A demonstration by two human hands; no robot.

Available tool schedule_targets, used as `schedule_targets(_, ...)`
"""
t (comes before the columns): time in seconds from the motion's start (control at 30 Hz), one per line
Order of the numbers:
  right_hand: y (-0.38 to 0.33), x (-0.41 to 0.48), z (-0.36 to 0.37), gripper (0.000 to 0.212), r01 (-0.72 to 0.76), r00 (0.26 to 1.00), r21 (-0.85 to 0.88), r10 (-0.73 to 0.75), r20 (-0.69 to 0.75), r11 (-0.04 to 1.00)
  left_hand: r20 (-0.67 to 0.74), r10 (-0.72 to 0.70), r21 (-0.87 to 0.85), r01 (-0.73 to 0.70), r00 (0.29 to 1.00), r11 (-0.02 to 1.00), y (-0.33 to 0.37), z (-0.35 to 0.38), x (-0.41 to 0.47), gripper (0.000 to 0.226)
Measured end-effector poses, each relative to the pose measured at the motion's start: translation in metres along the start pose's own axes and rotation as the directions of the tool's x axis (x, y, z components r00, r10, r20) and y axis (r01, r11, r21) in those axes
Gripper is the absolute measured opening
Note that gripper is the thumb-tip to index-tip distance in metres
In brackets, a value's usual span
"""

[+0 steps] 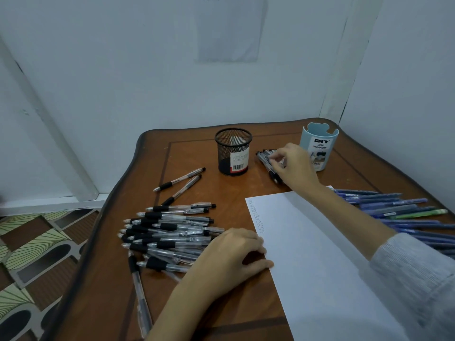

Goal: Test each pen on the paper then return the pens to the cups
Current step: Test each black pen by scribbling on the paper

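Hands and pens on the table (197, 148).
The left hand (231, 254) rests with loose fingers (257, 243), holding nothing, on the edge of the paper (320, 254), beside a pile of clear pens (167, 232). Farther, the right hand (295, 163) pinches black pens (267, 159) that lie between the mesh cup (232, 151) and the blue cup (318, 146).

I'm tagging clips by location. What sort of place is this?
Likely a corner of a home room rather than an office: a small wooden table set between plain walls, patterned floor tiles, and a mesh cup and blue cup with loose pens and paper.
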State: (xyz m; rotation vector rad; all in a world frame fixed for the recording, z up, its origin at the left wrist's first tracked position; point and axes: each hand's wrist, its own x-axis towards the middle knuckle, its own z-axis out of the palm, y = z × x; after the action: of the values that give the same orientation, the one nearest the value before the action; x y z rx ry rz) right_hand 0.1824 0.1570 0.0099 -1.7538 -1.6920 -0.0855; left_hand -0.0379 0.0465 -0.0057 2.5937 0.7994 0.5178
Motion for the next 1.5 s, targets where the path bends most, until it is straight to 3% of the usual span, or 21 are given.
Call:
schedule_targets(0.13,-0.035,-0.021,0.008,0.015,0.032,0.941,0.31,-0.133,0.311,0.95,-0.007,-0.001,-0.003,0.001,1.0,1.0,-0.002,0.001,0.0,0.038)
schedule_targets(0.23,-0.051,-0.028,0.022,0.019,0.01,0.859,0.412,-0.219,0.464,0.911,-0.018,0.003,-0.008,-0.003,1.0,1.0,-0.002,0.001,0.0,0.037)
schedule_targets(0.4,-0.07,-0.031,0.036,0.028,0.045,0.795,0.441,-0.299,0.527,0.897,-0.024,0.008,-0.002,-0.008,1.0,1.0,-0.003,0.002,0.001,0.037)
schedule_targets(0.53,-0.074,-0.032,0.045,0.023,0.1,0.8,0.428,-0.328,0.502,0.898,-0.019,0.009,0.0,-0.009,1.0,1.0,-0.004,0.003,0.001,0.038)
schedule_targets(0.63,-0.069,-0.035,0.043,0.017,-0.022,0.834,0.489,-0.254,0.49,0.872,-0.031,0.016,-0.003,-0.016,0.999,1.0,-0.005,0.004,0.001,0.037)
schedule_targets(0.73,-0.06,-0.036,0.034,0.012,-0.266,0.887,0.653,-0.085,0.455,0.709,-0.035,0.019,0.003,-0.019,0.999,1.0,-0.006,0.005,0.0,0.036)
schedule_targets(0.8,-0.054,-0.034,0.024,0.012,-0.393,0.898,0.786,0.016,0.44,0.477,-0.044,0.024,0.0,-0.024,0.999,1.0,-0.006,0.005,0.0,0.036)
schedule_targets(0.9,-0.047,-0.029,0.003,0.01,-0.435,0.9,0.892,0.091,0.427,0.123,-0.049,0.022,-0.009,-0.023,0.999,1.0,-0.006,0.004,0.0,0.037)
schedule_targets(1.0,-0.039,-0.029,-0.015,0.015,-0.433,0.871,0.893,0.197,0.449,-0.122,-0.051,0.022,-0.012,-0.023,0.998,1.0,-0.006,0.004,-0.001,0.036)
schedule_targets(1.2,-0.027,-0.041,-0.035,0.042,-0.507,0.795,0.831,0.249,0.553,-0.227,-0.041,0.015,-0.023,-0.016,0.999,1.0,-0.006,0.004,-0.001,0.035)
schedule_targets(1.4,-0.019,-0.059,-0.039,0.046,-0.498,0.736,0.785,0.299,0.607,-0.368,-0.034,0.011,-0.03,-0.012,0.999,0.999,-0.007,0.004,-0.001,0.034)
schedule_targets(1.47,-0.02,-0.064,-0.042,0.038,-0.503,0.748,0.788,0.277,0.603,-0.356,-0.033,0.008,-0.03,-0.009,0.999,1.0,-0.007,0.004,-0.001,0.034)
schedule_targets(1.5,-0.019,-0.066,-0.042,0.034,-0.515,0.759,0.804,0.278,0.589,-0.297,-0.032,0.007,-0.03,-0.008,0.999,1.0,-0.008,0.004,-0.001,0.035)
